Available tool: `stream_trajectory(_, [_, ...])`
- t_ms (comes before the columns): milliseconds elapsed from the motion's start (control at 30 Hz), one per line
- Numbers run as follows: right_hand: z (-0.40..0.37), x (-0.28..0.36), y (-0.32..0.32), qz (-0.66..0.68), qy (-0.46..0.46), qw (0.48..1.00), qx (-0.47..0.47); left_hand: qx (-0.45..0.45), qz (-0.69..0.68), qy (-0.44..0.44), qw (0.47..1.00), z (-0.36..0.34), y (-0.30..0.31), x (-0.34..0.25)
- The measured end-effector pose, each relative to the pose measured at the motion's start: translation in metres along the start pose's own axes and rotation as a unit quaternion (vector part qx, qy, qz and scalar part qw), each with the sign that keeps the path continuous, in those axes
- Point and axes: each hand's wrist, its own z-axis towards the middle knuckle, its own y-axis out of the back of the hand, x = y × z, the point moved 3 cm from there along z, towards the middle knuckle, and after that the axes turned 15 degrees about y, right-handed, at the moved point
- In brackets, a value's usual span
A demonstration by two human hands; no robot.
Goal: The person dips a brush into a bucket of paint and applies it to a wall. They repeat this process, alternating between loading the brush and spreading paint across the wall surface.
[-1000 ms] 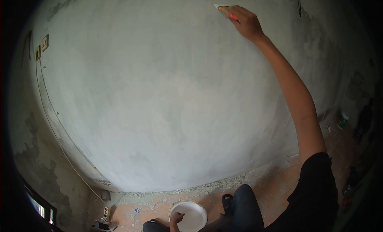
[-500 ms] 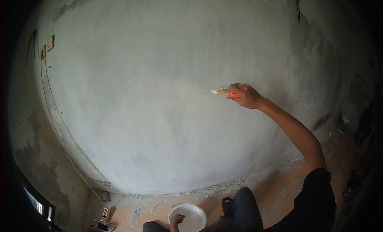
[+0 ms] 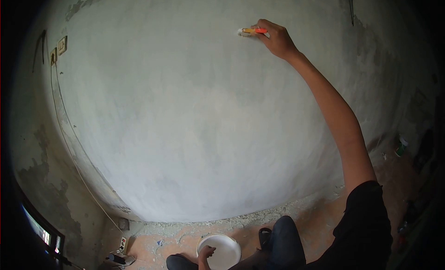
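High on the grey-white wall point(image 3: 185, 107), my right hand point(image 3: 279, 41) is closed around the handle of a paintbrush point(image 3: 250, 31). The brush has an orange and yellow handle and white-coated bristles, which point left at the wall surface. Low in the view, my left hand point(image 3: 207, 251) has its fingers curled over the left part of a round white bucket point(image 3: 227, 258). I cannot make out whether it grips anything. Pale material shows inside the bucket, which stands on the floor between my legs.
Crumbled debris point(image 3: 259, 217) lies along the wall's foot. At left, cords point(image 3: 65, 135) hang from a wall socket point(image 3: 54, 55) toward a power strip point(image 3: 123, 244) on the floor. A green and white container point(image 3: 401, 146) stands at right.
My right hand has moved up the wall with the paintbrush, from mid-height to near the top of the view, and the arm is stretched further. My left hand stays at the bucket.
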Motion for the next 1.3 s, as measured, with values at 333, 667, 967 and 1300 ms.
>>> stream_trajectory(333, [-0.149, 0.110, -0.069, 0.016, 0.193, 0.963, 0.186, -0.017, -0.005, -0.028, 0.999, -0.018, 0.004, -0.005])
stream_trajectory(667, [-0.018, 0.042, -0.052, 0.065, 0.020, 0.995, 0.067, -0.023, 0.017, -0.024, 0.999, -0.006, 0.000, -0.004])
stream_trajectory(967, [0.029, 0.038, -0.056, -0.103, 0.135, 0.981, -0.098, -0.055, 0.008, -0.031, 0.998, -0.002, -0.002, -0.004])
stream_trajectory(1300, [-0.059, 0.115, -0.130, -0.056, 0.233, 0.971, 0.019, -0.056, 0.012, -0.030, 0.998, 0.010, -0.002, -0.005])
